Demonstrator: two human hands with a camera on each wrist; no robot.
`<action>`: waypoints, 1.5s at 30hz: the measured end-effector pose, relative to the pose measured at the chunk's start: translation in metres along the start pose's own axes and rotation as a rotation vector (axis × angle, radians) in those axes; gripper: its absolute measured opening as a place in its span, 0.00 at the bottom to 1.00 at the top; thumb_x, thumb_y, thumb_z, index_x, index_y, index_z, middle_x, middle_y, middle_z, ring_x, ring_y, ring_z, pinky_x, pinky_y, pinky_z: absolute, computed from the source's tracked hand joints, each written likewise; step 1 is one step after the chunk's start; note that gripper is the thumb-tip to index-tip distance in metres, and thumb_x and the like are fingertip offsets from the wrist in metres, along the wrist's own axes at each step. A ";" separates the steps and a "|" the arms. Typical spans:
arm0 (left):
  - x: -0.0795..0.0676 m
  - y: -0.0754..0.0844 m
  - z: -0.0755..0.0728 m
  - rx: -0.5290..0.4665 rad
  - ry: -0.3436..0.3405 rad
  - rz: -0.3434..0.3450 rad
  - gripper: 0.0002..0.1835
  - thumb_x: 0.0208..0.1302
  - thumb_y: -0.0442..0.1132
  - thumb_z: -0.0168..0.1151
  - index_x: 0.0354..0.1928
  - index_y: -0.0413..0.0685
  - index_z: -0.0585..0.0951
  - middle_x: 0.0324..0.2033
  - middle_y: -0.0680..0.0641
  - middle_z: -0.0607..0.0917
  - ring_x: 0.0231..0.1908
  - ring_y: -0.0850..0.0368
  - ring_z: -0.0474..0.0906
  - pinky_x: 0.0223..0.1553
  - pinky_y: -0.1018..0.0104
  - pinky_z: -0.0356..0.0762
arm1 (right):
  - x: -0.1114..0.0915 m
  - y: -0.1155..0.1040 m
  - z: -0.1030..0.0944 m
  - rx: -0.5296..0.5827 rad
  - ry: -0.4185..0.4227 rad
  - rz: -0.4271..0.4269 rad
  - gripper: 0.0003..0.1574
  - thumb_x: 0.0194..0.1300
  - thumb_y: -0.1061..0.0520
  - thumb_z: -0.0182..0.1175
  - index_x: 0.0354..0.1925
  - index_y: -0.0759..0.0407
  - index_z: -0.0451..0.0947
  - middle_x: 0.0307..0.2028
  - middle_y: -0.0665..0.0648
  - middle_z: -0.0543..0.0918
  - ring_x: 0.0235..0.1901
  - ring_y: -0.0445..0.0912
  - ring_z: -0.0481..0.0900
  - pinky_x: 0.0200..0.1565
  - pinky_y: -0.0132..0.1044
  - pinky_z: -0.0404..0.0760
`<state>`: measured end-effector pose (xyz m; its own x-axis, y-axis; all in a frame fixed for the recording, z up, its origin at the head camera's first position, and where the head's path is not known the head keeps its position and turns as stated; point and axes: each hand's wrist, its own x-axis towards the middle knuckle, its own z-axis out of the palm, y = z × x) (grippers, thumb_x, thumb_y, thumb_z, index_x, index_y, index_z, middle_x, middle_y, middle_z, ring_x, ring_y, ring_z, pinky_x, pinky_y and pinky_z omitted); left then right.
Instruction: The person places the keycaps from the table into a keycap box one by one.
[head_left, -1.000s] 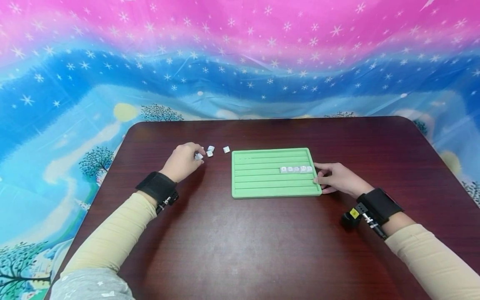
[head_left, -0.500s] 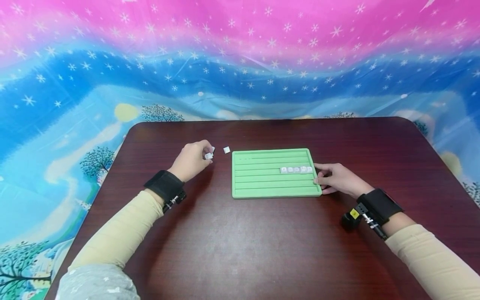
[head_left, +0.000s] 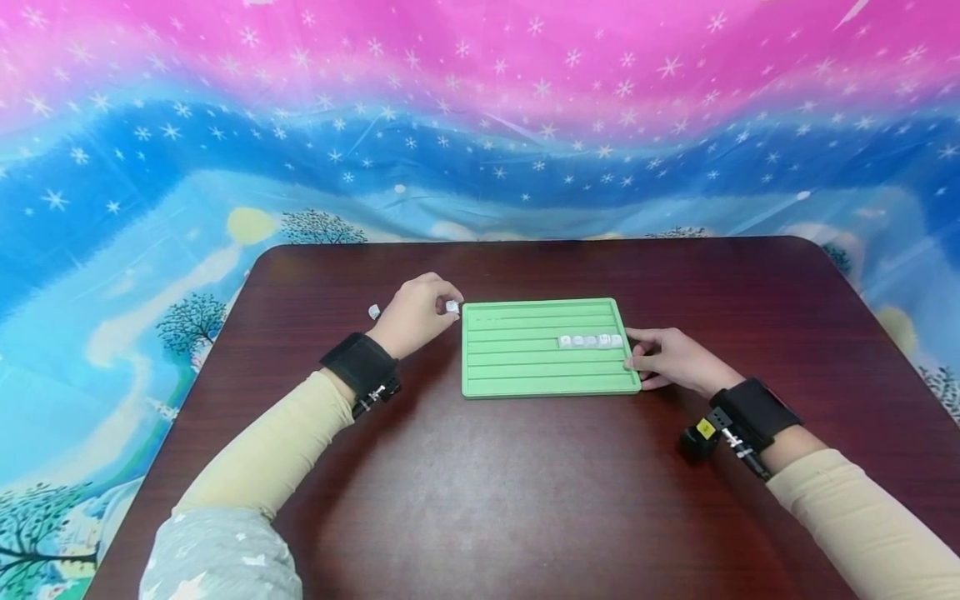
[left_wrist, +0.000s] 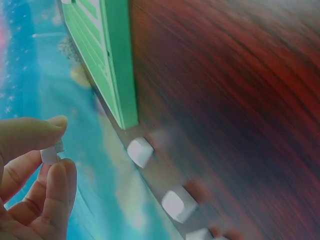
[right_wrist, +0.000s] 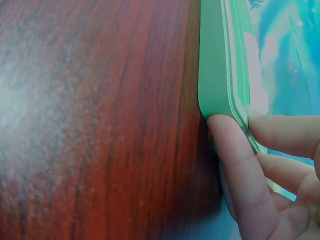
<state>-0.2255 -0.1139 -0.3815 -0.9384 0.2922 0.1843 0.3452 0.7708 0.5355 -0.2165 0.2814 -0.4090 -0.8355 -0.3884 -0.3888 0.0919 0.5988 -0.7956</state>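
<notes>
My left hand (head_left: pixel 422 314) pinches a white keycap (left_wrist: pixel 50 154) between thumb and fingertips, just off the left edge of a green ridged tray (head_left: pixel 540 385). The left wrist view shows the pinched keycap held clear of the table. My right hand (head_left: pixel 678 358) grips the tray's right edge, with fingers (right_wrist: pixel 235 165) against its rim and side near a corner. A row of several white keycaps (head_left: pixel 591 341) sits in one groove at the tray's right end.
Loose keycaps lie on the dark wooden table (head_left: pixel 525 492): one (head_left: pixel 374 312) shows left of my left hand, and others, such as this keycap (left_wrist: pixel 179 205), appear in the left wrist view. A patterned cloth (head_left: pixel 480 125) hangs behind the table.
My left hand has moved right from the loose keycaps toward the tray, carrying a keycap. One loose keycap has come into view behind it. The right hand stays on the tray.
</notes>
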 end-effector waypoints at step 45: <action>0.034 0.074 0.067 0.088 -0.307 0.135 0.06 0.63 0.32 0.68 0.41 0.48 0.84 0.37 0.51 0.83 0.36 0.56 0.77 0.37 0.63 0.75 | -0.002 -0.001 -0.001 -0.016 0.008 -0.018 0.44 0.74 0.64 0.59 0.79 0.70 0.50 0.40 0.63 0.74 0.37 0.48 0.84 0.37 0.38 0.86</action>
<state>-0.2312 -0.0087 -0.3913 -0.8404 0.5417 -0.0153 0.4787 0.7552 0.4478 -0.2151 0.2822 -0.4065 -0.8409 -0.3936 -0.3713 0.0687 0.6030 -0.7948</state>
